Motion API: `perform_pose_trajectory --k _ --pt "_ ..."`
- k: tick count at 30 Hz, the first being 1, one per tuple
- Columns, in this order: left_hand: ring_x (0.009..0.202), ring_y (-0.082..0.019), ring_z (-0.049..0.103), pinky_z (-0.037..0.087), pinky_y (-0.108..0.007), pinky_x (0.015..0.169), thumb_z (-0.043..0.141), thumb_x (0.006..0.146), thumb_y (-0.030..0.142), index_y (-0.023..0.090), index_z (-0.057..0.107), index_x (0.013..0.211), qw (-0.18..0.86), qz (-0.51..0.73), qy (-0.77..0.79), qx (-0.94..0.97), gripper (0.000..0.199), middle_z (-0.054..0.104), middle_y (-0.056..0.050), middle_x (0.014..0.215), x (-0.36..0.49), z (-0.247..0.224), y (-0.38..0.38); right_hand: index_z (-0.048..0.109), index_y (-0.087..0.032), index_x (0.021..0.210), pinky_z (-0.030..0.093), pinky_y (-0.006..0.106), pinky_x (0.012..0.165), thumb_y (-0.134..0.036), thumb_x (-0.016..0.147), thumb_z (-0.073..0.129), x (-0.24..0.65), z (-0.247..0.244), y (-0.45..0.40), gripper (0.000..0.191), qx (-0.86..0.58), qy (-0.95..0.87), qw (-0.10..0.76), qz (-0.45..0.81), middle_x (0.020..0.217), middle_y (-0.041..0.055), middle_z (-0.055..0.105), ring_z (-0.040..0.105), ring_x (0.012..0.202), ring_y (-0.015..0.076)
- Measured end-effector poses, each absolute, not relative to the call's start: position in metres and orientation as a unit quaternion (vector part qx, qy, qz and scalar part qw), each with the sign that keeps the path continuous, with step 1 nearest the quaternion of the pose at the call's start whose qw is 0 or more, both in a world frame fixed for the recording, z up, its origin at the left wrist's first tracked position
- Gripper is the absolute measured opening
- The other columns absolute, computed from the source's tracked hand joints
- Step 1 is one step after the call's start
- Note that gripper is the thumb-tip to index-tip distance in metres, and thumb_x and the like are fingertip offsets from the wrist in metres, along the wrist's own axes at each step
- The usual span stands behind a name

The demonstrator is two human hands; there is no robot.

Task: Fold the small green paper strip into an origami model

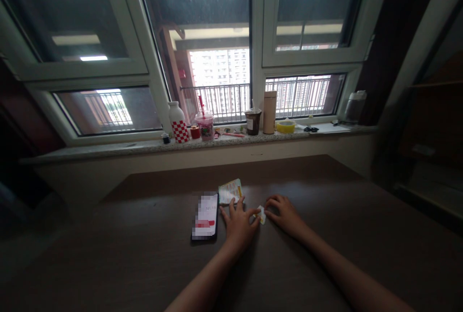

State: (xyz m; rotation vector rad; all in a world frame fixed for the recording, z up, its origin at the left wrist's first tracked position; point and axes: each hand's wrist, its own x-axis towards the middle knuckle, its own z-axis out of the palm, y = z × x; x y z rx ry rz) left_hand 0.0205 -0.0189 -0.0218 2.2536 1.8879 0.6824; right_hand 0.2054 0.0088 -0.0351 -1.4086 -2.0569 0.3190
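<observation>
My left hand [239, 220] rests on the dark table with its fingers spread. Its thumb side touches or nearly touches a small white and yellow piece [261, 215], perhaps a wrapper. Just right of that piece is my right hand [284, 213], its fingers curled and bunched; whether anything is between them is too small to tell. A printed packet or card [230, 191], white with yellow and green, lies beyond my left fingertips. To the left of my left hand, a phone [205, 216] lies with its screen lit.
On the windowsill [144, 149] behind the table [144, 264] stand a checkered bottle [180, 124], a pink cup with a straw [205, 126], a dark cup [252, 123], a tan flask [269, 113], yellow tape [285, 127] and black scissors [311, 129].
</observation>
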Motion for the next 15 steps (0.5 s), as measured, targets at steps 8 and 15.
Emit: perform_pose_trajectory --k 8,15 --pt "0.140 -0.033 0.019 0.002 -0.069 0.107 0.056 0.082 0.051 0.046 0.067 0.105 0.061 0.218 0.628 0.745 0.026 0.038 0.001 0.147 0.0198 -0.0197 -0.0207 0.065 -0.025 0.090 0.041 0.037 0.092 -0.032 0.075 0.066 0.2015 -0.0309 0.0062 0.017 -0.544 -0.776 0.302 0.105 0.107 0.0048 0.057 0.051 0.104 0.0227" --pt "0.140 -0.033 0.019 0.002 -0.065 0.109 0.056 0.082 0.051 0.045 0.066 0.107 0.052 0.203 0.635 0.744 0.028 0.038 0.001 0.147 0.0203 -0.0182 -0.0218 0.064 -0.025 0.093 0.039 0.037 0.096 -0.035 0.070 0.071 0.2038 -0.0284 0.0021 0.026 -0.528 -0.785 0.296 0.129 0.113 0.0053 0.056 0.049 0.110 0.0230"
